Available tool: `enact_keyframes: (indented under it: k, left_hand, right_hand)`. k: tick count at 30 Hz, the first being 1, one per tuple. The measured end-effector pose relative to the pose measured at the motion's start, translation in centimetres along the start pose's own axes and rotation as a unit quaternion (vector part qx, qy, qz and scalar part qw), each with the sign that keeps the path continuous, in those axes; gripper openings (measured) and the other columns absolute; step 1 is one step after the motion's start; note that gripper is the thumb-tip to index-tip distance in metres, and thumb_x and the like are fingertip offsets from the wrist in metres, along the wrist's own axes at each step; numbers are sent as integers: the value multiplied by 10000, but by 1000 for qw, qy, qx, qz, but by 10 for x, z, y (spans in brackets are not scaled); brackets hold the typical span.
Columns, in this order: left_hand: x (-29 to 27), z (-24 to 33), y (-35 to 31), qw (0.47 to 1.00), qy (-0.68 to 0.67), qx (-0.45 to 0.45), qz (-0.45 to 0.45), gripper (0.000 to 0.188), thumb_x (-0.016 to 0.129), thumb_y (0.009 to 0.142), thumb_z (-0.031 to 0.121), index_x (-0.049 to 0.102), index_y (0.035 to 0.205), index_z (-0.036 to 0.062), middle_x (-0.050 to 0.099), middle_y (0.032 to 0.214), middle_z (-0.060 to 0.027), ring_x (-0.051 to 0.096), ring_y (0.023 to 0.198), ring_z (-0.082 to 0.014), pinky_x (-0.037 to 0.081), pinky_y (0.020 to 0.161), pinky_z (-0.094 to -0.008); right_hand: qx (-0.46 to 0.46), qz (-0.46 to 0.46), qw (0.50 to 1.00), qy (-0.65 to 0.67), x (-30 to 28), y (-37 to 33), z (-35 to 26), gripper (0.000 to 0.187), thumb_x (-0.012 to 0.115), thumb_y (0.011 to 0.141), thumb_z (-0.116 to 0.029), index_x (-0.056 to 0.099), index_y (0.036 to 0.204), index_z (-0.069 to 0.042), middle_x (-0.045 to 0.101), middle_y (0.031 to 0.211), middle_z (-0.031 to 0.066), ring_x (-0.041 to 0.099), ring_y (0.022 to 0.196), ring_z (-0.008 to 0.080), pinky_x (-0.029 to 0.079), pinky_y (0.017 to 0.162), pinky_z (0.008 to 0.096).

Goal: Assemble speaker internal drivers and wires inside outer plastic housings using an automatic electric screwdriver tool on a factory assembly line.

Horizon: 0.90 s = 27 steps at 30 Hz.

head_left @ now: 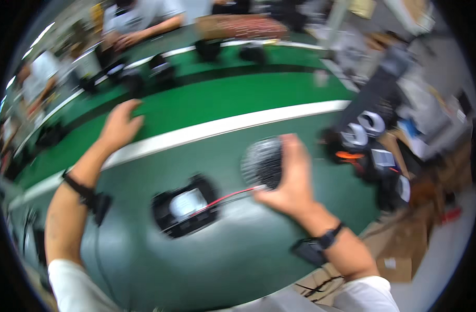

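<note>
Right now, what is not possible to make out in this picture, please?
All in the head view:
Left hand: finger detail, lost in blur.
Round dark part: right edge, hidden by the right hand.
Pale patch on the black housing: any marking, blurred.
Person opposite: head, cut off by the top edge.

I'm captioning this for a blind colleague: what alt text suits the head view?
A person's right hand holds a dark round part over a green table; a red wire runs from the hand to a black housing. The left hand, seemingly empty, hovers over a brighter green strip.
</note>
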<state>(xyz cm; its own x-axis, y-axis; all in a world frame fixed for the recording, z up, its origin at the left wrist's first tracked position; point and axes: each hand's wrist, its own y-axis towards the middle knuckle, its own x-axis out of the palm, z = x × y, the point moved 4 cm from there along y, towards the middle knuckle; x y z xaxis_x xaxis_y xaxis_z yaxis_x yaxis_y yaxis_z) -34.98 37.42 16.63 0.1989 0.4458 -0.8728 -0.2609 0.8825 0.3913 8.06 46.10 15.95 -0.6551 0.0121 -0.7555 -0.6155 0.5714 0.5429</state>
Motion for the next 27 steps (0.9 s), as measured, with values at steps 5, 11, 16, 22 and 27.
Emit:
enact_keyframes:
  k: [5, 11, 16, 22, 27]
  left_hand:
    - [17, -207, 57, 984, 116, -106, 84, 631, 670, 906, 186, 444, 1458, -20, 497, 1456, -229, 464, 1348, -371, 348, 1140, -423]
    - [102, -208, 167, 990, -58, -91, 86, 625, 671, 928, 323, 485, 1425, -5, 546, 1399, -245, 521, 1292, -377, 389, 1096, -416]
    - [87, -199, 128, 971, 59, -216, 85, 791, 654, 841, 635, 578, 1320, 10, 628, 1295, -229, 584, 1220, -391, 433, 1033, -434]
    - [49, -32, 106, 973, -17, -172, 155, 661, 840, 683, 557, 695, 1016, 4, 717, 950, -199, 689, 894, -349, 527, 828, -414]
    - [24, -16, 55, 968, -93, -170, 159, 506, 932, 621, 326, 616, 833, -7, 670, 950, -152, 667, 870, -293, 512, 801, -369]
  right_hand:
    - [-42, 31, 987, 152, 50, -1, -8, 1227, 832, 590, -341, 153, 1515, 93, 328, 1463, 347, 350, 1360, 504, 293, 1156, 534]
    - [50, 13, 995, 85, 28, -11, 10, 1205, 843, 607, -307, 159, 1515, 92, 332, 1464, 338, 375, 1347, 481, 302, 1144, 522]
    - [84, -141, 982, 98, 45, -5, 5, 1241, 843, 640, -348, 104, 1535, 92, 341, 1461, 351, 398, 1346, 481, 289, 1146, 517]
    - [58, -88, 994, 11, 3, -10, -5, 1276, 919, 563, -363, 201, 1503, 116, 390, 1441, 330, 407, 1329, 477, 336, 1125, 513]
    - [133, -131, 982, 28, 13, -5, -15, 1261, 911, 570, -306, 177, 1504, 116, 341, 1470, 342, 348, 1374, 484, 302, 1149, 521]
